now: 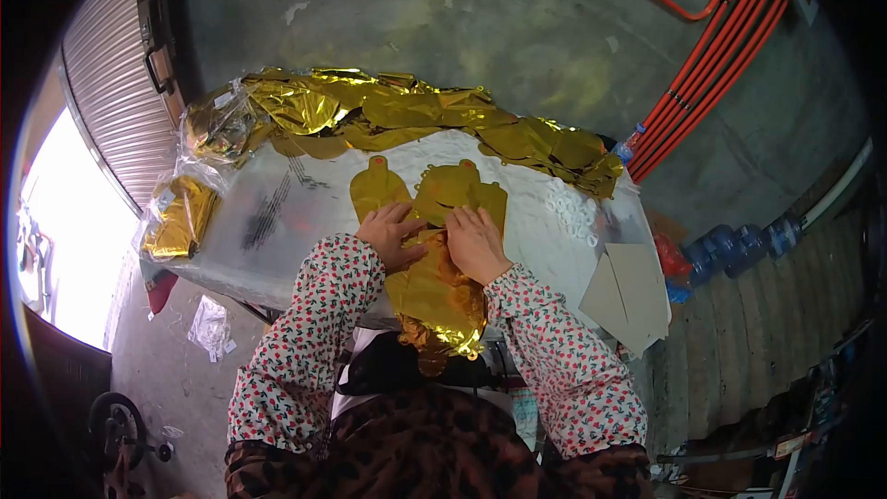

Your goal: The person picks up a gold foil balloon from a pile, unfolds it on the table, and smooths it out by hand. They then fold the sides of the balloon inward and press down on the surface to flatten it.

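A flat gold foil balloon [434, 282] lies in front of me, its crumpled lower end hanging over the table edge toward my lap. My left hand [393, 236] rests on its left side with the fingers spread. On the upper right part lies my right hand [476, 245], fingers stretched out side by side over the foil. Beyond my fingertips, more flat gold foil [457, 187] with rounded ends and small tabs spreads out. Another rounded foil end [377, 183] sits just left of it. What lies under my palms is hidden.
A long heap of gold foil [407, 111] runs along the table's far edge. Left is a plastic-wrapped gold packet [180, 217]. White rings [573, 212] and grey cardboard sheets [626, 296] lie right. Orange pipes [707, 65] line the wall; blue bottles [739, 249] stand beyond.
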`<state>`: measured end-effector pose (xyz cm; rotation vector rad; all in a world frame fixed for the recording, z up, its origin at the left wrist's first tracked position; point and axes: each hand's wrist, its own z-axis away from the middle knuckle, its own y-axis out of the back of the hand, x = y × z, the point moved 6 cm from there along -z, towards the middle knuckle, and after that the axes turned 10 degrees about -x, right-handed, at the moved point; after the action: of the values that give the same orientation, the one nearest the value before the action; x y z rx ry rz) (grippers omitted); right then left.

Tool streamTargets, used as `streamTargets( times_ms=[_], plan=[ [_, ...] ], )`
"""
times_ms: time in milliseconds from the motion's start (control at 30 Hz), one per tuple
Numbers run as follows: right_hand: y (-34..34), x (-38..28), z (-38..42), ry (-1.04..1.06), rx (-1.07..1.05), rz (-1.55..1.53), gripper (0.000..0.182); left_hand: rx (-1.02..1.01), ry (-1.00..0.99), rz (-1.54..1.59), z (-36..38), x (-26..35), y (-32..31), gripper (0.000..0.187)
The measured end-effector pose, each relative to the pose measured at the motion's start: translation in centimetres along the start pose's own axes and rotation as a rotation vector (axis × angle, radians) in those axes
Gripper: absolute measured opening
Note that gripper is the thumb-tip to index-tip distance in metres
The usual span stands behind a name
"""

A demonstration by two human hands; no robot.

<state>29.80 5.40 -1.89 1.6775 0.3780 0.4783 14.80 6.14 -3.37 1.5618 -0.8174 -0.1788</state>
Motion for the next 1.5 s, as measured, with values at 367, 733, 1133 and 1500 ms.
streamTargets(
  times_ms=[367,733,1133,1500],
  plan=[
    [4.7,4.7,2.2,-0.239,0.191,-0.417,0.035,-0.055,0.022,0.023,0.1,0.1,0.2,0.053],
    [0.1,6.9,5.9,-0.514,0.270,-0.901,0.033,-0.059,0.041,-0.004,0.0,0.1,0.2,0.051],
    [-1.6,3.9,4.6,-0.149,0.013,-0.404,0.048,-0.061,0.028,0.013,0.1,0.5,0.6,0.050],
    [-0.9,4.3,4.2,-0.122,0.096,-0.541,0.046,-0.038,-0.001,-0.005,0.2,0.7,0.6,0.050]
  ],
)
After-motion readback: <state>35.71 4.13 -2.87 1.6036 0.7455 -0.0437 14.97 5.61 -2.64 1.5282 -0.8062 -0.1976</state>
